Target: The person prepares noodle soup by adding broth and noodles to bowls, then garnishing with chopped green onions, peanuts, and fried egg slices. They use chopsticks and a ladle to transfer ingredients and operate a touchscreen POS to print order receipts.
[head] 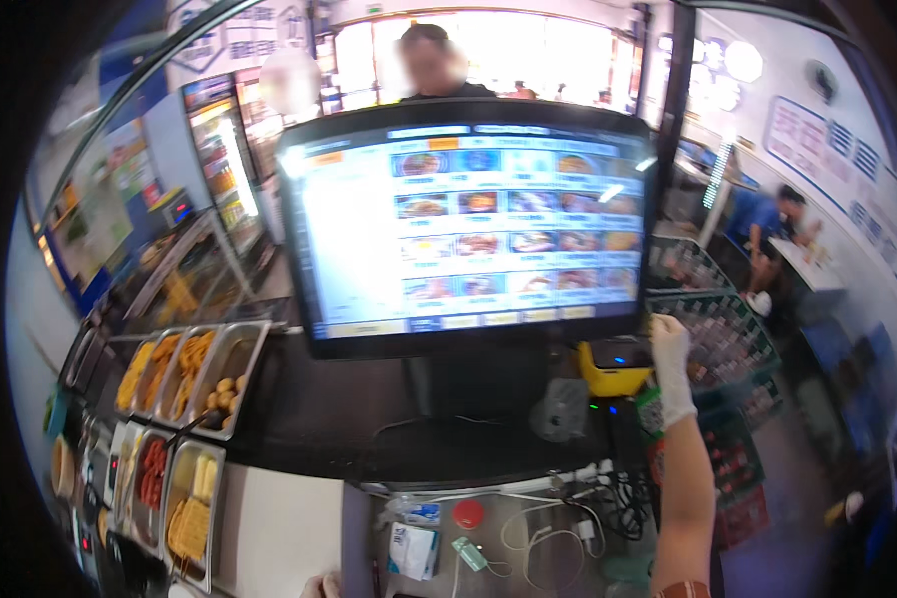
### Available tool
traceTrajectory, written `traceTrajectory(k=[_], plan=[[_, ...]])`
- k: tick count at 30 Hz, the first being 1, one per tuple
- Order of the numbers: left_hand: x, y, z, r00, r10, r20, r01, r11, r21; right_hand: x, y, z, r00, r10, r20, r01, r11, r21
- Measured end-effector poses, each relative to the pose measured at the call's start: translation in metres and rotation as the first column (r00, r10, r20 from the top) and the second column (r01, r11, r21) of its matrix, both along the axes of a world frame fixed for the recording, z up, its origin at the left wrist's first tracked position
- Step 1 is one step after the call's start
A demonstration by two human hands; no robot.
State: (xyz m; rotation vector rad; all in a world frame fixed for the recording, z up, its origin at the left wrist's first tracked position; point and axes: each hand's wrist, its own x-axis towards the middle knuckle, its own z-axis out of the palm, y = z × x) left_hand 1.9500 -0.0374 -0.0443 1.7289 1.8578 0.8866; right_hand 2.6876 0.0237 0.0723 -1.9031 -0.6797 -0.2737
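Observation:
A large touchscreen monitor [478, 224] showing a grid of food pictures stands before me. My right hand [670, 351], in a pale thin glove, is at the monitor's lower right corner with its fingers curled; whether it grips anything is hard to tell. Just left of it sits a yellow and black device [614, 366], and a green printed code card [649, 411] is beside my wrist. Only the fingertips of my left hand [321, 586] show at the bottom edge, near the pale board [280, 523] and the open drawer [493, 516]; what it holds is hidden.
Metal trays [228, 359] of food stand at the left, with more trays [213, 516] nearer me. Loose cables [560, 531] lie in the drawer. Green crates of bottles [717, 336] stand at the right. A person [437, 67] is behind the monitor; another person [762, 217] sits at the right.

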Motion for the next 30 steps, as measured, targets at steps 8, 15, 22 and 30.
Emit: traceTrajectory(k=[8, 15, 22, 30], plan=[[0.008, 0.010, -0.002, 0.998, -0.047, -0.049, 0.049, 0.998, 0.032, 0.024, -0.012, -0.012, 0.997, 0.006, -0.076, -0.006, 1.000, 0.002], [0.014, 0.012, 0.007, 1.000, -0.025, -0.002, 0.025, 1.000, -0.009, 0.032, 0.000, -0.017, 0.992, 0.034, -0.123, -0.040, 0.998, -0.046], [0.017, 0.007, 0.019, 1.000, -0.007, -0.020, 0.006, 0.998, -0.057, 0.017, 0.009, -0.004, 0.998, 0.015, -0.067, -0.024, 0.991, -0.135], [0.008, 0.013, -0.004, 0.997, -0.024, 0.077, 0.026, 0.999, -0.033, 0.030, 0.006, -0.003, 0.990, 0.062, -0.126, -0.076, 0.991, -0.107]])
